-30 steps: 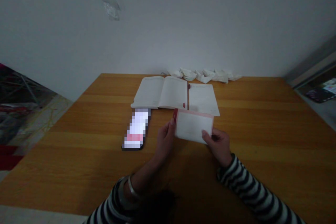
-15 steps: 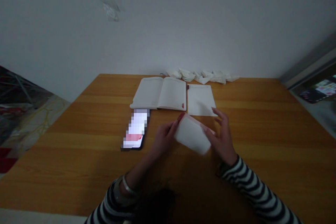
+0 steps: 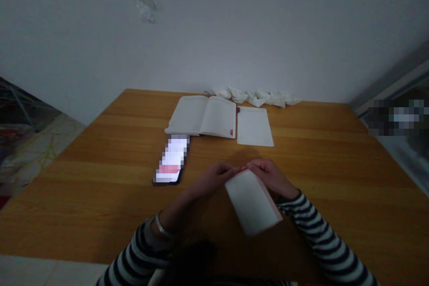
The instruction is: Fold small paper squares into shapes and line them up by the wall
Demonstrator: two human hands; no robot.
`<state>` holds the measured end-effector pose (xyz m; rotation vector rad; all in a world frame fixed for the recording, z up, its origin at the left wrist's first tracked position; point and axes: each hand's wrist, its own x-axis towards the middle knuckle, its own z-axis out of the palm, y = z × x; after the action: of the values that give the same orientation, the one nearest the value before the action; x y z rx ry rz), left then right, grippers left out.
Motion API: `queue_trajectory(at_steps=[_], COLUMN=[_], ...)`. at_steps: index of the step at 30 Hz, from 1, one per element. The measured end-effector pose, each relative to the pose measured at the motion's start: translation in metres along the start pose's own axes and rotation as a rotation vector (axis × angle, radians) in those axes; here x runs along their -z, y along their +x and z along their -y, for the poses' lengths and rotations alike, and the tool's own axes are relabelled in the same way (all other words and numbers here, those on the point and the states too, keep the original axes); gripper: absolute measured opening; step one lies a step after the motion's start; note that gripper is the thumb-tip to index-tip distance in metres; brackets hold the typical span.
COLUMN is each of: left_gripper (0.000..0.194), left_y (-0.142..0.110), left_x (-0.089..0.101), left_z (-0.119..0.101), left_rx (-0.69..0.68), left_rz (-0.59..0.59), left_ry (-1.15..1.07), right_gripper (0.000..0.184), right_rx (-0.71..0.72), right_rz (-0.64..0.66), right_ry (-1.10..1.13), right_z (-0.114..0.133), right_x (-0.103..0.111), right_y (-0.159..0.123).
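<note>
Left hand [image 3: 217, 177] and right hand [image 3: 271, 176] close together, both pinching the red-marked end of the white sheet [image 3: 253, 203], tilted over the table [image 3: 100, 165], closer to near edge than far. Opposite end looks unsupported; uneven pull could crease or tear it, a loosened pinch drop it.

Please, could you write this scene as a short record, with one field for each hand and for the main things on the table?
Left hand: grips the white paper at its red end
Right hand: grips that same end
Open notebook: flat on the table, beyond the hands
Loose sheet: right of the notebook
Phone: nearer than the notebook, screen pixelated
Crumpled white material: along the table's far edge
</note>
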<state>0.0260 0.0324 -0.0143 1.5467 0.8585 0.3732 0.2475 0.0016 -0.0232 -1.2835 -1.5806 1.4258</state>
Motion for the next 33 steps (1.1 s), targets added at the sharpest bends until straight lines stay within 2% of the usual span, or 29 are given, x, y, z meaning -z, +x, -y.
queue_trajectory(at_steps=[5, 8, 10, 12, 14, 17, 19, 21, 27, 31, 33], left_gripper=[0.051, 0.050, 0.048, 0.050, 0.055, 0.048, 0.040, 0.037, 0.050, 0.049, 0.054], left_y=[0.002, 0.003, 0.005, 0.006, 0.007, 0.006, 0.005, 0.005, 0.007, 0.010, 0.011], left_x=[0.024, 0.032, 0.028, 0.015, 0.000, -0.015, -0.015, -0.008, 0.021, 0.016, 0.005], left_z=[0.007, 0.008, 0.006, 0.004, 0.003, 0.005, 0.008, 0.009, 0.010, 0.008, 0.008], left_rx=[0.024, 0.004, -0.032, -0.040, 0.008, 0.116, 0.149, 0.142, 0.071, 0.022, -0.002], left_rz=[-0.128, -0.360, -0.472, -0.454, -0.373, -0.332, -0.333, -0.323, -0.359, -0.454, -0.423], left_ry=[-0.016, -0.012, -0.114, -0.286, -0.400, -0.390, -0.371, -0.358, -0.304, -0.419, -0.509], right_gripper=[0.050, 0.049, 0.049, 0.049, 0.049, 0.048, 0.046, 0.047, 0.047, 0.044, 0.045], right_rx=[-0.038, 0.010, 0.046, 0.068, 0.104, 0.145, 0.162, 0.169, 0.130, 0.144, 0.146], right_rz=[-0.244, -0.409, -0.464, -0.440, -0.397, -0.398, -0.422, -0.443, -0.539, -0.591, -0.561], right_ry=[0.091, 0.092, 0.086, 0.082, 0.053, -0.023, -0.059, -0.062, 0.046, 0.049, 0.068], right_z=[-0.003, -0.007, -0.007, -0.008, -0.010, -0.016, -0.021, -0.024, -0.029, -0.030, -0.028], right_x=[0.020, 0.028, 0.024, 0.011, -0.007, -0.029, -0.035, -0.033, -0.012, -0.009, -0.014], right_y=[-0.004, -0.004, -0.003, -0.001, 0.001, 0.004, 0.006, 0.007, 0.008, 0.007, 0.007])
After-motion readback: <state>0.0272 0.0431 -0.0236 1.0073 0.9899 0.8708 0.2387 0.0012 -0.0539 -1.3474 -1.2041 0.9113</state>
